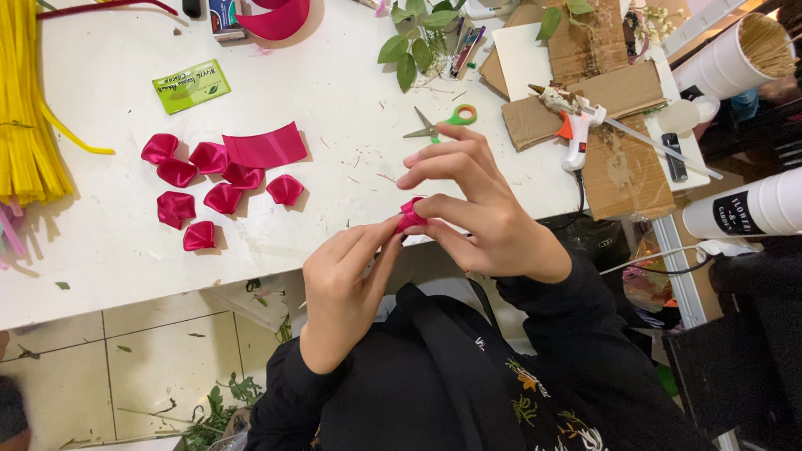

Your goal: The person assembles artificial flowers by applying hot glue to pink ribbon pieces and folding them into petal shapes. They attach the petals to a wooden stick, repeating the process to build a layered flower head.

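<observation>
The black embroidered top (pixel 501 384) of the person fills the lower centre, nearest the camera. Above it, both hands meet on a small folded piece of crimson ribbon (pixel 410 215), held in the air just off the near edge of the white surface (pixel 334 125).

Left hand (pixel 347 288): fingers extended upward, fingertips pinching the lower side of the ribbon piece. Right hand (pixel 476 209): thumb and one finger closed on the ribbon piece from the other side; the remaining fingers are spread and raised above it. Both hands are therefore narrow at the grip point and hold the same piece.

Positions relative to the ribbon piece:
- Left, well apart, on the surface: a cluster of finished satin petals (pixel 200 188), with a flat strip of the same crimson ribbon (pixel 266 148) touching the cluster's upper right side.
- Far left: a bundle of yellow pipe cleaners (pixel 25 100).
- Upper left: a green sachet (pixel 191 85).
- Directly above, beyond the right hand: scissors with green and orange handles (pixel 441 122).
- Above and right: a white glue gun (pixel 575 125) resting on brown cardboard (pixel 622 159).
- Far above: leafy green stems (pixel 413 46).
- Right, well apart: a white tube (pixel 748 213), with a second tube holding thin sticks (pixel 735 54) above it.
- Below left: tiled floor (pixel 142 367) with plant scraps.
</observation>
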